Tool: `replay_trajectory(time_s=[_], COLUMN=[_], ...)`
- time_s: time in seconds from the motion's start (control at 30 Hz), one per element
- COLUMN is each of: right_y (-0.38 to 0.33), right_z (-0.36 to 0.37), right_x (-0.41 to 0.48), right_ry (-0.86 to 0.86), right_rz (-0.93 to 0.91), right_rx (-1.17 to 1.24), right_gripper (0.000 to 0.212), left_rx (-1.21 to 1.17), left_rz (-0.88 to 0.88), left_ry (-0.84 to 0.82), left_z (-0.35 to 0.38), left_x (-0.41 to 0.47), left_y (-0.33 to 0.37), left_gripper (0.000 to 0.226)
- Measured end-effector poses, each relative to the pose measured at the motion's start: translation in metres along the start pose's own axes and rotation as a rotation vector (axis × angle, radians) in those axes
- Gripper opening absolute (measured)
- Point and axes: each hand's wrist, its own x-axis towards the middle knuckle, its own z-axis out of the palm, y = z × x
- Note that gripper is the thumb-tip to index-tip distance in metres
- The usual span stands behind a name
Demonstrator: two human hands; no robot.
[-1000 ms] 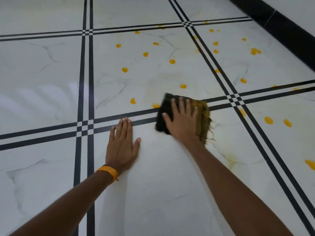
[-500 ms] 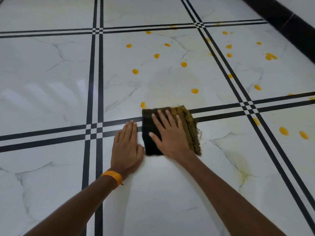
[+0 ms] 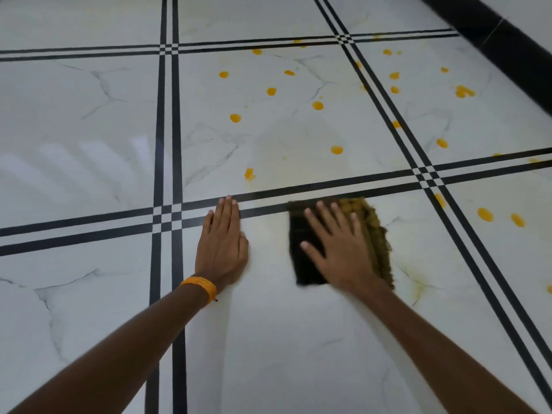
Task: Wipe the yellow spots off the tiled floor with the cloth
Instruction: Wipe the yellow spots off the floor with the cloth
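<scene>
My left hand (image 3: 222,249) lies flat on the tiled floor (image 3: 89,144), palm down, fingers straight and pressed together and the thumb tucked close. It grips nothing. The fingers cross the nearer of two black lines (image 3: 328,183) that run across the white marble-patterned tiles, and their tips reach the farther one. An orange band (image 3: 200,286) circles that wrist, and the forearm stretches back toward the lower left corner.

A strip of bare tile separates it from my right hand (image 3: 340,252), which is spread wide and pressed palm down on the cloth (image 3: 301,234). The fingers are straight and splayed, not curled round the fabric. The thumb points left across the cloth's dark half, and the arm runs straight back to the lower right.

The cloth sits flat on the near tile, its far edge on the nearer black line. Its left part is almost black, and its right part, showing past my little finger, is yellow-stained with a frayed edge.

Yellow spots (image 3: 337,150) dot the tile beyond the lines, the nearest just past my left fingertips. Right of the cloth a faint yellow smear (image 3: 418,286) marks the near tile. Further right, across a second pair of black lines, two more spots lie side by side, with others scattered on the far right tile. A black skirting (image 3: 493,34) cuts across the top right corner.
</scene>
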Motion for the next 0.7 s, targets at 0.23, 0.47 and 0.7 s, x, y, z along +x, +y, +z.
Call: replay_trajectory(time_s=[0.23,0.47,0.7], right_y=[-0.024,0.096,0.053], right_z=[-0.005,-0.008,-0.002], right_x=[-0.016,-0.076,-0.096], right_ry=[-0.021,0.03,-0.03], right_rz=[0.079,0.317,-0.002], right_rx=[0.028,-0.014,0.049], right_gripper=[0.071,0.074,0.07], left_rx=[-0.048,-0.011,0.055], left_rz=[0.021,0.038,0.053], left_ry=[-0.01,-0.023,-0.021], left_z=[0.013,0.028,0.037], left_x=[-0.023,0.004,0.004], left_y=[0.048,0.103,0.103], left_gripper=[0.073,0.078,0.077])
